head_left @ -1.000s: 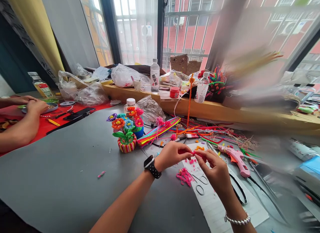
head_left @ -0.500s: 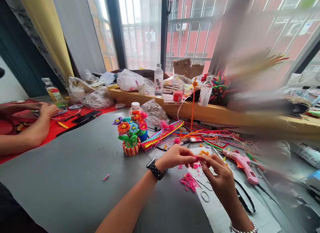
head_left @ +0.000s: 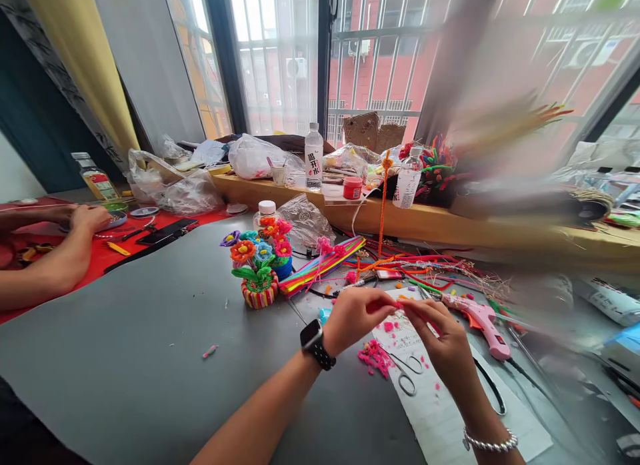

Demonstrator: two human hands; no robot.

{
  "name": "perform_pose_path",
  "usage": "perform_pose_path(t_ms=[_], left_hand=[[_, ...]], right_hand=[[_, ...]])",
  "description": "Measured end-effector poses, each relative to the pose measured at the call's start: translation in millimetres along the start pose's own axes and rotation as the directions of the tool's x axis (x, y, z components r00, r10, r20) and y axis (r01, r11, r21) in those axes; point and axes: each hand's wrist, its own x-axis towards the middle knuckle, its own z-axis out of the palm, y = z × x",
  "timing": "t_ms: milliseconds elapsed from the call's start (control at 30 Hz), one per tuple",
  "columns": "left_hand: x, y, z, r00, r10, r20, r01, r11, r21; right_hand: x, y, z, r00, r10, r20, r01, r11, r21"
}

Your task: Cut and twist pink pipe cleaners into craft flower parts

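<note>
My left hand (head_left: 356,316) and my right hand (head_left: 441,338) meet above the grey table (head_left: 125,358), both pinching a small pink pipe cleaner piece (head_left: 399,306) between thumb and fingertips. A black watch (head_left: 317,343) is on my left wrist, a silver bracelet (head_left: 490,444) on my right. Below my hands lie pink fuzzy scraps (head_left: 374,356) and small scissors (head_left: 407,372) on a lined paper sheet (head_left: 435,412). A pink glue gun (head_left: 479,320) lies just right of my right hand.
A pipe-cleaner flower pot (head_left: 257,262) and a bundle of coloured pipe cleaners (head_left: 323,265) sit beyond my hands. Water bottles (head_left: 313,156), bags and craft clutter line the wooden sill (head_left: 430,222). Another person's hands (head_left: 85,220) work over a red mat at left.
My hands stayed together on the pink piece, with the fingers shifting slightly. The camera view moved a little.
</note>
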Motion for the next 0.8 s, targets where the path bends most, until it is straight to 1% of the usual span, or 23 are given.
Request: perform_pose_path(t_ms=[33, 67, 100, 167, 233, 300, 367, 467, 700, 800], left_hand=[[-0.5, -1.3, 2.7, 0.988, 0.128, -0.091, -0.107, 0.973, 0.207], [-0.9, -2.9, 4.7, 0.961, 0.253, -0.114, -0.198, 0.914, 0.353], [-1.1, -4.5, 5.8, 0.925, 0.358, -0.123, -0.265, 0.844, 0.467], [-1.3, -6.8, 5.9, 0.859, 0.501, -0.106, -0.352, 0.728, 0.588], [-1.7, -7.3, 4.5, 0.816, 0.571, -0.091, -0.392, 0.662, 0.638], [-2.3, -6.6, 3.1, 0.796, 0.601, -0.069, -0.418, 0.629, 0.656], [-2.9, -5.8, 2.6, 0.786, 0.616, -0.051, -0.436, 0.611, 0.66], [-3.4, -5.6, 2.8, 0.779, 0.626, -0.023, -0.455, 0.591, 0.666], [-2.8, -5.0, 0.7, 0.775, 0.632, 0.019, -0.459, 0.542, 0.704], [-3.1, -3.2, 0.3, 0.761, 0.647, 0.032, -0.465, 0.512, 0.722]], right_hand=[[0.6, 1.6, 0.5, 1.0, 0.018, 0.011, -0.018, 1.0, 0.023], [0.9, 2.6, 1.3, 0.999, 0.046, 0.024, -0.047, 0.997, 0.056], [1.1, 3.0, 2.2, 0.996, 0.079, 0.039, -0.082, 0.993, 0.088], [1.2, 2.4, 3.0, 0.988, 0.138, 0.064, -0.145, 0.983, 0.117], [1.4, 1.3, 2.1, 0.982, 0.155, 0.109, -0.165, 0.982, 0.087], [2.0, 0.6, -0.1, 0.977, 0.147, 0.152, -0.156, 0.986, 0.051], [2.8, 0.4, -2.4, 0.976, 0.146, 0.164, -0.155, 0.987, 0.04], [3.5, 0.1, -4.8, 0.978, 0.159, 0.138, -0.167, 0.985, 0.05], [3.8, -0.7, -6.6, 0.972, 0.161, 0.173, -0.176, 0.981, 0.078], [4.6, -1.2, -6.2, 0.967, 0.177, 0.183, -0.2, 0.972, 0.12]])
